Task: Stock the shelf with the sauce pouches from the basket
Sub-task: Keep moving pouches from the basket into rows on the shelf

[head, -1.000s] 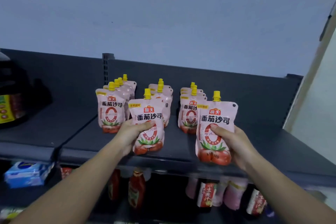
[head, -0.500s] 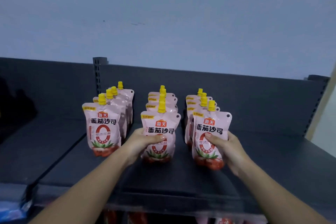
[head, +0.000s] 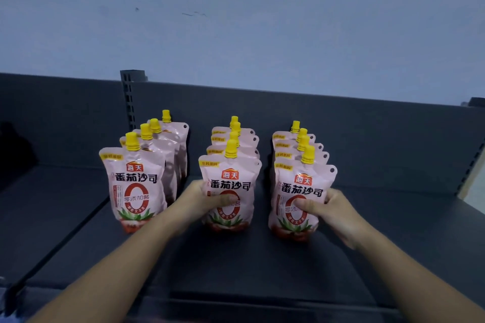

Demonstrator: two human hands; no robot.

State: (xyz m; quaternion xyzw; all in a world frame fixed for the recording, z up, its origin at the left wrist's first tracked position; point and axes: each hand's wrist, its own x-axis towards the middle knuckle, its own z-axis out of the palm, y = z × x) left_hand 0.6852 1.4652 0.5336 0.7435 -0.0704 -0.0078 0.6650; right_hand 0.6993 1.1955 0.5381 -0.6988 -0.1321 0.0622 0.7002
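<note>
Three rows of pink sauce pouches with yellow caps stand upright on the dark grey shelf (head: 236, 265). My left hand (head: 204, 199) grips the front pouch of the middle row (head: 231, 183), thumb across its face. My right hand (head: 330, 210) grips the front pouch of the right row (head: 301, 189) the same way. Both held pouches stand on the shelf, close in front of their rows. The front pouch of the left row (head: 133, 186) stands untouched. The basket is out of view.
The shelf's dark back panel (head: 367, 139) rises behind the rows, with a slotted upright post (head: 128, 97) left of the pouches. A seam (head: 65, 238) divides this shelf board from the one to the left. A pale wall (head: 236, 21) is above.
Both hands have carried their pouches forward and set them down at the front of the middle and right rows. My view has moved closer and higher, so the lower shelf is no longer seen.
</note>
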